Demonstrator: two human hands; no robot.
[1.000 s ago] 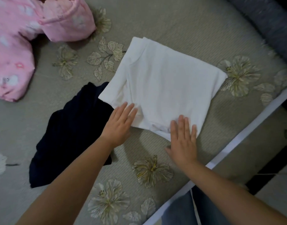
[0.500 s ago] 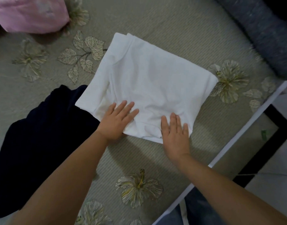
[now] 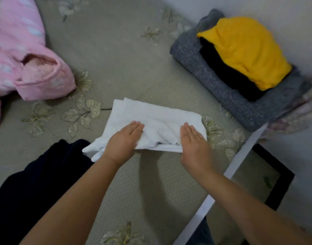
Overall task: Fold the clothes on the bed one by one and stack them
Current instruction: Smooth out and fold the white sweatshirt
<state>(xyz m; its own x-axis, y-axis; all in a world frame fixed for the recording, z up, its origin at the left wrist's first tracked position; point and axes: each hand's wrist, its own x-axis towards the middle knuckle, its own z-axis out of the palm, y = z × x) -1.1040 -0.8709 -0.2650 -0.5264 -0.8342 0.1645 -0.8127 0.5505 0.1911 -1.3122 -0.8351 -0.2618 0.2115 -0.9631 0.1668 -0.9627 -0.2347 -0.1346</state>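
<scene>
A folded white shirt lies in the middle of the bed, its near edge raised off the bedspread. My left hand grips that edge on the left, fingers on top and thumb hidden beneath. The right end is held the same way by my right hand. At the back right stands a stack: a folded grey garment, a black one on it, and a yellow one on top. A dark navy garment lies unfolded at the near left, partly under the shirt's corner.
A crumpled pink padded garment sits at the back left. The bed's white edge rail runs diagonally at the right, with floor and a dark-bordered mat beyond it. A wall rises behind the stack.
Both hands went from pressing flat on the shirt to gripping its near edge and raising it. The view swung up and right, bringing the stack into sight.
</scene>
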